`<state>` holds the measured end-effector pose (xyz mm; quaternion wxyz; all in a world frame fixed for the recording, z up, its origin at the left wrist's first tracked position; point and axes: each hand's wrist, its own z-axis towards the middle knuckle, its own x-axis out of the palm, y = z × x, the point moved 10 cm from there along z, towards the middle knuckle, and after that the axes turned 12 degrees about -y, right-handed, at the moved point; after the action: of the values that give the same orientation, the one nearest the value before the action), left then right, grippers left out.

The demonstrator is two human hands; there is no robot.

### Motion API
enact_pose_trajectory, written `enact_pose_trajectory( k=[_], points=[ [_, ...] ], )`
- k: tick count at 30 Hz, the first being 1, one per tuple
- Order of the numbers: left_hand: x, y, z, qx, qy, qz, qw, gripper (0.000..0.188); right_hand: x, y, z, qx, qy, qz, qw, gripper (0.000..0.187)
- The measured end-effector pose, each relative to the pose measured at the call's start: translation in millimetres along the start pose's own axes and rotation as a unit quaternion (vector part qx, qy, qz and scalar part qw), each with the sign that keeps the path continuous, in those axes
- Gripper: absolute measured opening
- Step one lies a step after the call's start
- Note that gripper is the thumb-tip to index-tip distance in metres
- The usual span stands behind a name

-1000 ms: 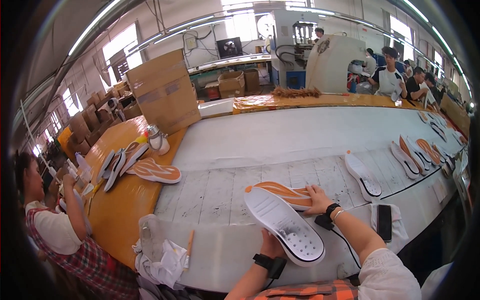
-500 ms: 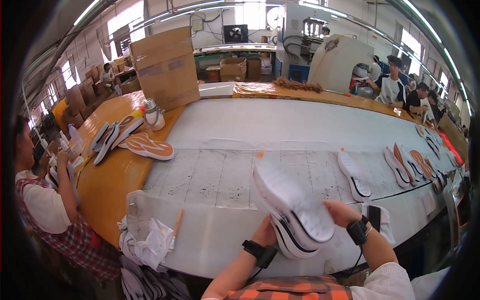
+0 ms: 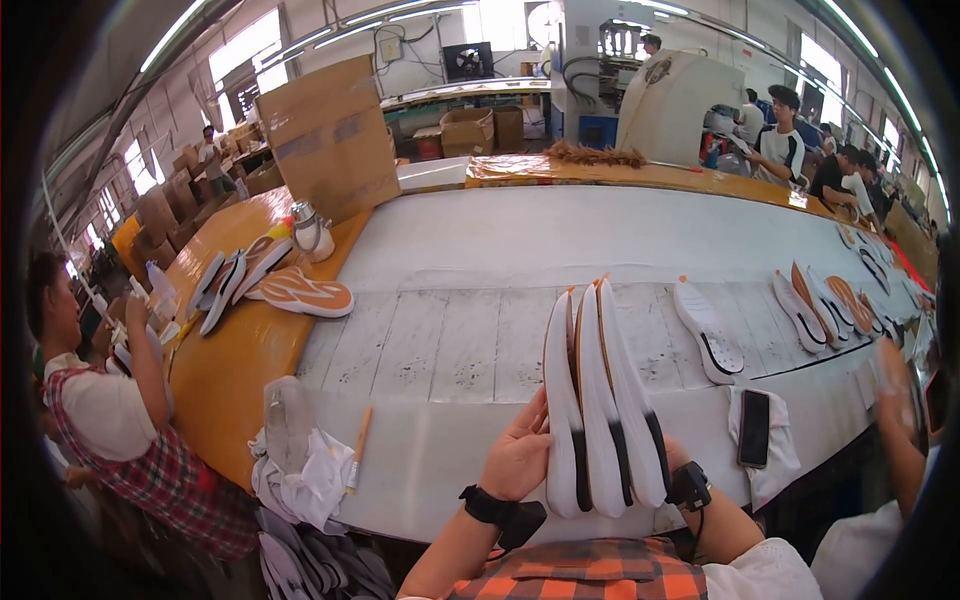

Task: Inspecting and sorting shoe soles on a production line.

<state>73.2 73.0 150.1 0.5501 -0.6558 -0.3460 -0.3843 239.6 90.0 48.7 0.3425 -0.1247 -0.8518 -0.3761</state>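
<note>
Several white shoe soles (image 3: 600, 430) with black heel strips and thin orange edges stand on edge, side by side, in front of me. My left hand (image 3: 518, 452) grips their left side, fingers wrapped behind the outermost one. On the right side my right hand (image 3: 677, 458) closes on the stack; its fingers are mostly hidden by the soles. A single white sole (image 3: 708, 335) lies on the bench just beyond, to the right. Below it, a phone (image 3: 753, 428) rests on a white cloth (image 3: 785, 460).
At left lie a bundled white cloth (image 3: 305, 475), a brush with an orange handle (image 3: 361, 445) and more orange-bottomed soles (image 3: 300, 293). More soles (image 3: 800, 310) line the bench's right. A co-worker (image 3: 115, 400) is at left; another person's blurred hand (image 3: 888, 385) enters at right.
The soles have turned from lying tilted, upper faces showing, to standing on edge in both hands. Another person's hand has come in at the right.
</note>
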Motion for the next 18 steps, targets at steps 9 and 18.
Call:
enact_pose_trajectory(
  k=[9,18],
  points=[
    [6.7,-3.0,-9.1,0.083,0.006,0.135,0.987,0.064,-5.7,8.1,-3.0,-0.048,-0.013,-0.072,0.996,0.042],
    [-7.3,-9.0,8.1,0.002,0.023,0.169,0.985,0.083,91.8,35.2,-53.1,-0.213,-0.02,-0.283,0.935,0.051]
  ],
)
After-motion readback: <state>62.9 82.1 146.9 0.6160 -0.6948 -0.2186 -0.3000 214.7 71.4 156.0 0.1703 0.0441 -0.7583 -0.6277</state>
